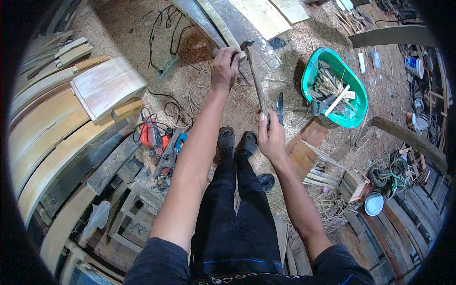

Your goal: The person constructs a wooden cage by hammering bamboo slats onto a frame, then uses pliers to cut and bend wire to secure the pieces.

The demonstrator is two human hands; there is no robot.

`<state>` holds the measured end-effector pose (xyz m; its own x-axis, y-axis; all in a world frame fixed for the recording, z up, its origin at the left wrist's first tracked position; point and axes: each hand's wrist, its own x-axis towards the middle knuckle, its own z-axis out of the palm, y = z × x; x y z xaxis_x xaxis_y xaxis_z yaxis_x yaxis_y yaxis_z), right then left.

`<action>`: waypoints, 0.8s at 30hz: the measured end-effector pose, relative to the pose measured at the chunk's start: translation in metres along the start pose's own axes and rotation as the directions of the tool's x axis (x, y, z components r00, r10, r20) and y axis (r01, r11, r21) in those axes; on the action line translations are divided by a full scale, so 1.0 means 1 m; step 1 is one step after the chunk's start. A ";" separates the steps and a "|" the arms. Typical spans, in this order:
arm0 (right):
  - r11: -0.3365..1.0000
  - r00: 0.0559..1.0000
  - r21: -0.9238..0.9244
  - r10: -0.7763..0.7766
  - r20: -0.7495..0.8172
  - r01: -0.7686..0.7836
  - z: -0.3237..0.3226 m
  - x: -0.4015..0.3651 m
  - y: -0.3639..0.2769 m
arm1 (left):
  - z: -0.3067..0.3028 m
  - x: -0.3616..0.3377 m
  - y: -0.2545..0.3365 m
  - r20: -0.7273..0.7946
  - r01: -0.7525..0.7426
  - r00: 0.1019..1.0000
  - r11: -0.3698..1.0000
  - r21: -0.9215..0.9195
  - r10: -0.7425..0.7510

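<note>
My right hand (272,135) is closed around the lower handle of a hammer (257,80). Its wooden handle points away from me, and the dark head lies beside the near end of a long, narrow wooden strip (219,23). At that same end, my left hand (224,69) is closed with its fingertips pinched on the strip. Whether a small piece such as a nail sits between those fingers is hidden. Under the strip is a worn workbench (236,23), with pale boards (263,16) lying on its far right part.
A green tub (307,76) of wood scraps stands right, a handsaw (317,107) at its rim. Stacked boards (52,116) fill the left. Red power tool (151,135), extension socket (167,66) and loose cables lie on the sawdust-covered floor. Another saw blade (280,107) lies beyond my right hand.
</note>
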<state>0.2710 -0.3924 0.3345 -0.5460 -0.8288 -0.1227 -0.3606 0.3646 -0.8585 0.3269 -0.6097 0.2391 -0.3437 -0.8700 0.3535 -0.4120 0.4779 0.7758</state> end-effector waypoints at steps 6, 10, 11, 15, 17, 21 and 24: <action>0.999 0.998 -0.043 0.027 0.053 -0.025 -0.003 -0.001 -0.002 | -0.008 0.005 0.001 0.043 -0.084 0.996 0.996 0.037 0.083; 0.999 0.998 -0.001 0.033 0.047 -0.033 -0.009 -0.005 -0.013 | -0.008 0.004 0.003 0.016 -0.091 0.996 0.996 0.005 0.091; 0.998 0.997 -0.010 0.054 0.062 -0.054 -0.011 -0.006 -0.016 | -0.007 0.003 0.003 0.006 -0.096 0.995 0.995 -0.004 0.096; 0.989 0.989 -0.107 0.110 0.098 -0.100 -0.014 0.000 -0.016 | -0.007 0.004 0.003 0.020 -0.052 0.998 0.999 -0.010 0.052; 0.994 0.991 -0.037 0.103 0.082 -0.100 -0.018 -0.002 -0.019 | -0.005 0.004 0.003 0.015 -0.057 0.998 0.998 -0.023 0.058; 0.999 0.997 -0.008 0.052 0.063 -0.051 -0.015 -0.003 -0.022 | -0.006 0.003 0.002 0.020 -0.054 0.998 0.998 -0.030 0.055; 0.991 0.986 -0.082 0.119 0.120 -0.110 -0.015 0.000 -0.015 | -0.006 0.003 0.002 0.031 -0.035 0.999 0.999 -0.019 0.035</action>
<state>0.2653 -0.3918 0.3552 -0.4901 -0.8243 -0.2834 -0.3594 0.4873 -0.7959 0.3305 -0.6119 0.2450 -0.3838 -0.8484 0.3645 -0.3840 0.5057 0.7726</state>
